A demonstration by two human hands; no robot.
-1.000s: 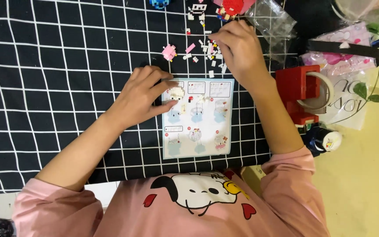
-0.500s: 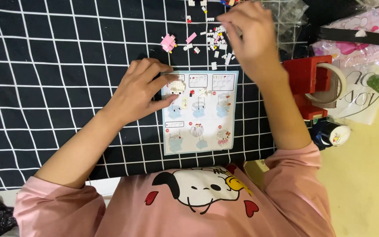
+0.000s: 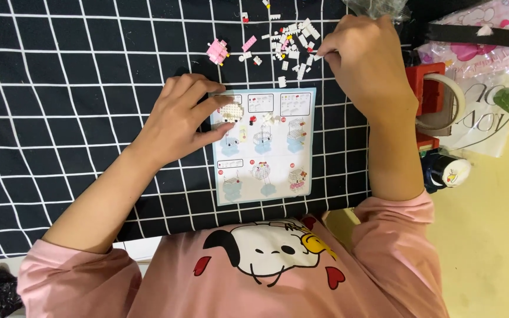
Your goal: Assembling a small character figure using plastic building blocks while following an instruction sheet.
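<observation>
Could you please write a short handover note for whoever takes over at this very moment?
Left hand: rests on the instruction sheet, fingers holding a small white brick assembly on its top left corner.
Right hand: fingertips in the pile of loose small bricks, pinching at one; whether it is gripped cannot be told.
A small pink built piece lies apart on the checked cloth.
Done: only the small white assembly is built. Left: most loose bricks are unplaced.

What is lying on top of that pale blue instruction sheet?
On the pale blue instruction sheet sits a small white brick model, pinched by the left hand. The fingers cover the sheet's left edge, so anything beneath them is hidden. The rest shows only printed pictures.
</observation>
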